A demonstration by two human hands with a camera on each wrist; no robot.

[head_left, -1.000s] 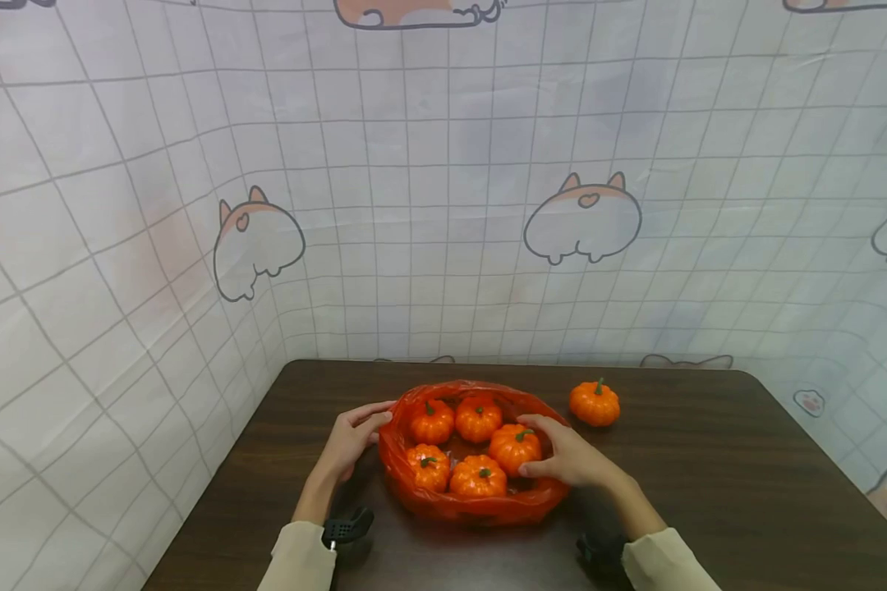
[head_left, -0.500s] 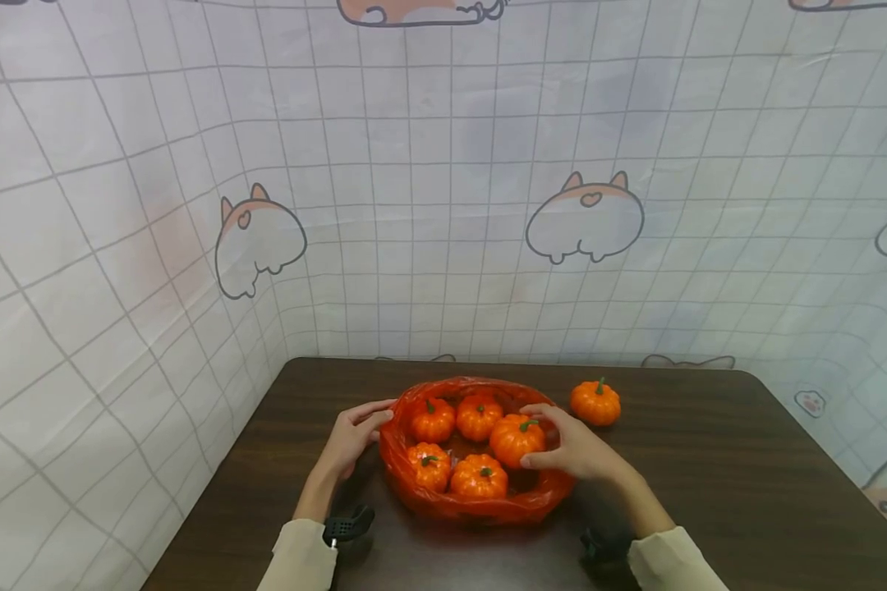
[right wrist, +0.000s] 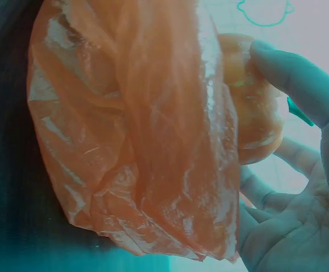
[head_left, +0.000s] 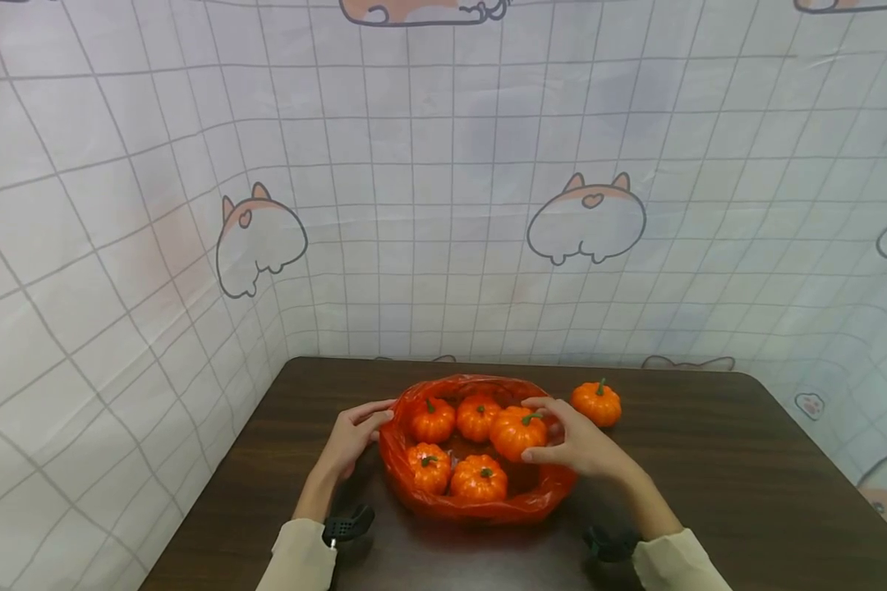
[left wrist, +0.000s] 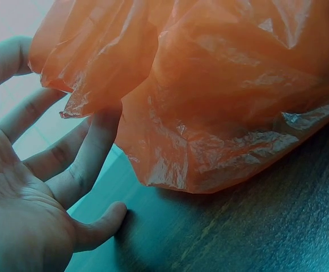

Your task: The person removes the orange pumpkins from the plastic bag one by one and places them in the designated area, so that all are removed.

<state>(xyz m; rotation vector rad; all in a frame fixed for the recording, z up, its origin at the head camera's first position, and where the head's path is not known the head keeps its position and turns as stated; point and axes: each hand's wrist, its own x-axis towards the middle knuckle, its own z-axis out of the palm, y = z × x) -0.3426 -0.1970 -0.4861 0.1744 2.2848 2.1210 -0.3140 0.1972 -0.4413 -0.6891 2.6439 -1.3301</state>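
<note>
In the head view a red-orange plastic bag (head_left: 480, 509), its mouth spread wide, stands on the table with several small orange pumpkins inside. My right hand (head_left: 584, 443) grips one small pumpkin (head_left: 516, 433) between thumb and fingers at the bag's right side. The right wrist view shows the thumb on that pumpkin (right wrist: 252, 122), above the bag's rim, with its green stem beyond. At the bag's left rim my left hand (head_left: 351, 439) touches the plastic with loosely spread fingers. In the left wrist view, a hanging flap of bag (left wrist: 96, 62) hides some fingertips.
Another small pumpkin (head_left: 596, 403) sits on the dark wooden table (head_left: 710, 476), behind and right of the bag. Inside the bag a pumpkin (head_left: 478, 478) lies near the front. A white grid-patterned cloth (head_left: 429, 271) with cartoon animals hangs behind the table.
My right hand has raised its pumpkin slightly and moved it a little to the right. The left hand stays at the bag's rim.
</note>
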